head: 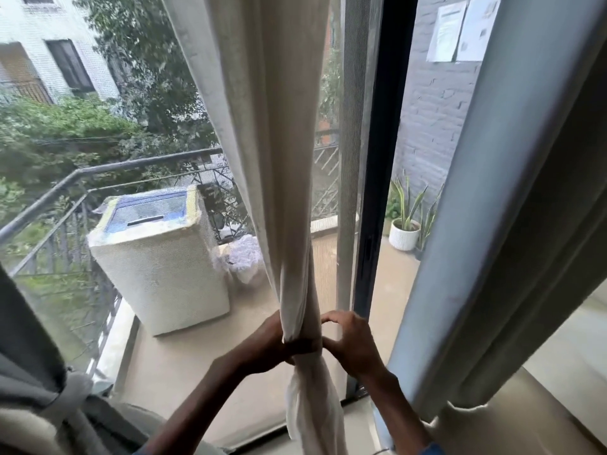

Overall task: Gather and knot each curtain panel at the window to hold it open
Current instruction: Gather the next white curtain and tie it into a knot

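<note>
Beyond the window lies a balcony with a metal railing point(138, 163), trees point(141, 60) past it and a covered washing machine point(157, 257) standing left of centre. A potted plant point(405, 224) sits against a grey brick wall point(427, 126) at the right. The cream curtain panel point(272, 159) hangs down the middle of the frame, wide at the top and drawn into a tight twisted rope low in the centre, just left of the dark window frame point(384, 159). My left hand point(262, 348) comes in from the lower left and grips that narrow neck, wrapped round the cloth. My right hand point(353, 348) is just beside it on the panel's right side, thumb and forefinger curved in an arc, the fingertip touching the cloth's edge. I cannot tell whether that hand pinches any fabric. Below my hands the panel falls on in a loose tail toward the bottom edge, where it is cut off. Two sheets of paper point(463, 31) are stuck on the brick wall at the upper right, their print too small and blurred to read, and I see no legible label on the washing machine's cover. A grey curtain point(492, 224) fills the right side, hiding the window's far edge. More grey cloth point(26, 372) is bunched at the lower left, partly out of frame. The fingers of my left hand are hidden behind the cream cloth.
</note>
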`<state>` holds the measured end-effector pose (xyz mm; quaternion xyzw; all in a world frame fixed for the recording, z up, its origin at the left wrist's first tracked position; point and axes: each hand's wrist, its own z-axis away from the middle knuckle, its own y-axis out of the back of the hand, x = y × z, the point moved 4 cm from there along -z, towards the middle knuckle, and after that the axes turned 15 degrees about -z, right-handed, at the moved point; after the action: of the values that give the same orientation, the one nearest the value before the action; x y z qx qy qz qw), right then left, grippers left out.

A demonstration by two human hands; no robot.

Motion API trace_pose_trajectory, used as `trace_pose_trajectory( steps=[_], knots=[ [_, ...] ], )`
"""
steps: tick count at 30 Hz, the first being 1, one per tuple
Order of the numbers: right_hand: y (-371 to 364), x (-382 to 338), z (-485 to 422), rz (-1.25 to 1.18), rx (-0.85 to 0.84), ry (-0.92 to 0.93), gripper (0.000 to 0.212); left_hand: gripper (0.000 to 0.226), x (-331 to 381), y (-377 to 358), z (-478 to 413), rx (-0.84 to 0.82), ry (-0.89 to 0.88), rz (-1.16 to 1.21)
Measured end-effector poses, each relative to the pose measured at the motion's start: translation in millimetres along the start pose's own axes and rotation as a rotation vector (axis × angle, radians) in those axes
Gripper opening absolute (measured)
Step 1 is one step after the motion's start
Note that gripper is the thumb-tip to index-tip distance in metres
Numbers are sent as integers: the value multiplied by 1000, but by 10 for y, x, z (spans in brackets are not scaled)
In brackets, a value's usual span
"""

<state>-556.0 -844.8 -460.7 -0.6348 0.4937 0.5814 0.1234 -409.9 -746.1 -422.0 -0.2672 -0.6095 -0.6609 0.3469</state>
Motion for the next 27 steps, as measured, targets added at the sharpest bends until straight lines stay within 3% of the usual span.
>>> trace_pose_trajectory(
  steps=[2,5,8,11,15,20,24,27],
  knots=[
    [22,51,24,5,19,-29,49,36,31,-33,2,-44,17,-14],
    [26,49,27,-94,42,-138,47,34,76,-39,1,-73,5,-175],
    [5,58,28,-147,72,-170,39,57,70,20,-47,25,-38,-683],
    [-25,35,63,-150,72,-189,31,81,17,58,-93,92,-13,-892],
    [-64,-19,112,-122,95,-190,26,70,-67,-1,-138,80,23,-736],
    [-9,-74,236,-206,278,-185,16,57,-134,-17,-151,140,53,-585],
    [-153,-168,280,-272,132,-205,12,46,-194,71,-186,211,106,-489],
    [-322,-209,316,-292,37,-258,32,49,-200,105,-229,254,159,-446]
  ],
)
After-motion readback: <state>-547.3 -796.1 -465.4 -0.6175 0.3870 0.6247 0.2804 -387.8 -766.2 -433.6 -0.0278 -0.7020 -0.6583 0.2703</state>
